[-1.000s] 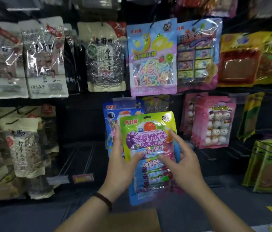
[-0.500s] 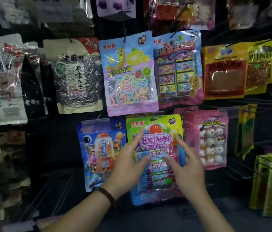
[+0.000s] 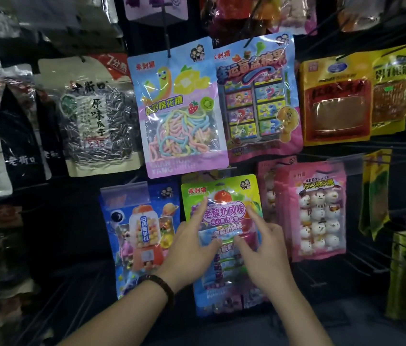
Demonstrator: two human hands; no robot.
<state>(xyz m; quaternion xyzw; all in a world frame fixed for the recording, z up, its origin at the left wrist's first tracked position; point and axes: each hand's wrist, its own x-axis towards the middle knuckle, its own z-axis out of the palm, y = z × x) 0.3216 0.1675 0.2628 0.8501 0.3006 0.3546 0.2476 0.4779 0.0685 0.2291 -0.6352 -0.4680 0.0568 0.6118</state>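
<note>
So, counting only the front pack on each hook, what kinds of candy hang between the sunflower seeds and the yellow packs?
Marshmallow packs: 2 (rope marshmallow pack, snowman marshmallow pack)
Gumball-machine candy pack: 1
Candy pack of small boxes: 1
Green yoghurt-flavour candy pack: 1
Total: 5

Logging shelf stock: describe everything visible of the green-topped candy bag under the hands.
The green-topped candy bag is glossy plastic, blue below, with fruit pictures, a purple label and a window showing wrapped sweets. It is upright between a blue gumball bag and a pink snowman bag. Fingers of the left hand and right hand touch its front.
</note>
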